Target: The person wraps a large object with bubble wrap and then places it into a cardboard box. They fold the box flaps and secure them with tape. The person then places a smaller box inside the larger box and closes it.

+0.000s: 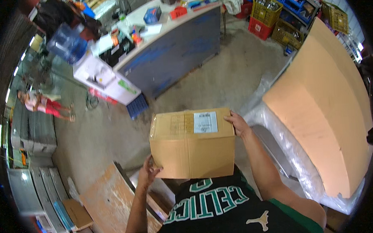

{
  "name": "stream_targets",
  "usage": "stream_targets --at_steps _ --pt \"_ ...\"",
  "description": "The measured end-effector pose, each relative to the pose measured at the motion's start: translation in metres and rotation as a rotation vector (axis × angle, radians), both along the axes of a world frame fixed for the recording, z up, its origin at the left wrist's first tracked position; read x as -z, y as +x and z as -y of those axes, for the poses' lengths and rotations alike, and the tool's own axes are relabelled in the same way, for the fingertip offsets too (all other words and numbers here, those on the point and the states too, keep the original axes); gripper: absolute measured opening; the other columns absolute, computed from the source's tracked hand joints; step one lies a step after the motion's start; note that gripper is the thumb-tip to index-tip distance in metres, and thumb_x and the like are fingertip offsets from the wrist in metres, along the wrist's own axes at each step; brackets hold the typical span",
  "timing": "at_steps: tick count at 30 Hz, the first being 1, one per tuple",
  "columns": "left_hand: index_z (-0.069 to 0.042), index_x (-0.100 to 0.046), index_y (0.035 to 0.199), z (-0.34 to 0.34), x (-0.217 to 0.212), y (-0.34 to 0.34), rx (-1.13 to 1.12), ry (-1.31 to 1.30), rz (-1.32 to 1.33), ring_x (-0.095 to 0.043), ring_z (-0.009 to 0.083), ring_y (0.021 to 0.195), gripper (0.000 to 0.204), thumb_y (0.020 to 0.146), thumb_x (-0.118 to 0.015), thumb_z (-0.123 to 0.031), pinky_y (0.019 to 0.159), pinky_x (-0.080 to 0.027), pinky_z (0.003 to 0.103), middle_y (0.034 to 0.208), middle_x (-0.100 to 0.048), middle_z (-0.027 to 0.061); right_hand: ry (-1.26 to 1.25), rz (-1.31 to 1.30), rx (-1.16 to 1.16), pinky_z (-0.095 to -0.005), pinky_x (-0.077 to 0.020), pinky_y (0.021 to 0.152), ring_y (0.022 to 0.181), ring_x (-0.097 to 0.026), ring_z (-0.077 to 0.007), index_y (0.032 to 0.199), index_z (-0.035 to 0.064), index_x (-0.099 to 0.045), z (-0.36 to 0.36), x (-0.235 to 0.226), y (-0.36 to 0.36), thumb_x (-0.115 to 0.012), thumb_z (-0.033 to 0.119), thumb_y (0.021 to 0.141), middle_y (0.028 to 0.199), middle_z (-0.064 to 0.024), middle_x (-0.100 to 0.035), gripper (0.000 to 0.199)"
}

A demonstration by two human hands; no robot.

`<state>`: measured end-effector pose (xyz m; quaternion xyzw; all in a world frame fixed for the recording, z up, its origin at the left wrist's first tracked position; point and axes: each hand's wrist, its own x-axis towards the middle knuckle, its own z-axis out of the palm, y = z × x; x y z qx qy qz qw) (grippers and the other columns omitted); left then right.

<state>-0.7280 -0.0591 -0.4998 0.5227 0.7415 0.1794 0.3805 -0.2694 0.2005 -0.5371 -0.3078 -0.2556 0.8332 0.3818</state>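
Note:
A closed brown cardboard box point(192, 154) with a white label point(205, 122) on its top is held up in front of my body. My left hand point(148, 171) grips its lower left corner, thumb on the near side and the other fingers partly hidden at the edge. Higher up, at the far right corner, my right hand point(238, 124) clasps the box with the thumb over the top edge. The underside of the box is out of sight.
A large cardboard sheet point(316, 105) over plastic-wrapped goods stands at right. Ahead are a cluttered counter point(174, 45) and a water dispenser point(102, 78). A worn wooden board point(110, 200) lies at lower left. Crates point(266, 9) stand far right; another person point(42, 105) is far left.

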Motion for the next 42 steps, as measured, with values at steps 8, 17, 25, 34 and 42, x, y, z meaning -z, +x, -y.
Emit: stream_targets --at_steps 8,17,25,34,42 --pt "-0.001 -0.031 0.158 -0.245 0.008 -0.01 -0.005 0.191 -0.16 -0.067 0.0352 0.107 0.086 0.093 -0.077 -0.032 0.095 -0.053 0.045 0.129 -0.066 0.0227 0.385 0.514 0.164 -0.0373 -0.0397 0.115 0.135 -0.051 -0.0229 0.148 -0.0007 -0.043 -0.121 -0.102 -0.006 -0.063 0.005 0.097 0.144 -0.0129 -0.056 0.055" --pt "0.002 -0.051 0.146 -0.624 -0.001 0.058 0.111 0.09 0.531 -0.054 0.0273 0.131 0.058 0.105 -0.059 -0.039 0.113 -0.04 0.04 0.143 -0.056 0.0208 0.546 1.195 0.463 -0.0427 -0.0379 0.118 0.145 -0.043 -0.0379 0.146 0.0006 -0.046 -0.164 -0.158 -0.025 -0.059 0.013 0.098 0.165 -0.0196 -0.031 0.052" --pt "-0.004 -0.056 0.134 -0.84 -0.017 0.258 0.6 -0.42 0.878 -0.058 0.0244 0.12 0.05 0.097 -0.062 -0.038 0.106 -0.04 0.042 0.127 -0.063 0.0105 0.426 1.364 0.85 -0.0456 -0.0395 0.116 0.145 -0.041 -0.0411 0.141 0.0006 -0.049 -0.192 -0.2 -0.042 -0.062 0.001 0.094 0.162 -0.0239 -0.033 0.049" --pt "-0.008 -0.062 0.122 -0.934 -0.091 0.481 0.861 -0.353 0.996 -0.062 0.0197 0.111 0.032 0.091 -0.065 -0.014 0.091 -0.048 0.034 0.115 -0.066 0.0045 0.156 1.479 1.204 -0.0447 -0.0382 0.115 0.143 -0.042 -0.0431 0.132 0.0 -0.06 -0.23 -0.156 0.04 -0.071 0.002 0.088 0.15 -0.0263 -0.046 0.045" --pt "-0.014 -0.064 0.126 -1.003 -0.111 0.65 1.094 -0.336 0.792 -0.06 0.0181 0.111 0.04 0.086 -0.07 -0.012 0.093 -0.046 0.034 0.116 -0.066 0.0009 0.028 1.41 1.247 -0.0468 -0.0535 0.092 0.113 -0.063 -0.0435 0.13 0.0027 -0.064 -0.285 -0.108 0.097 -0.066 0.009 0.094 0.138 -0.0245 -0.057 0.037"
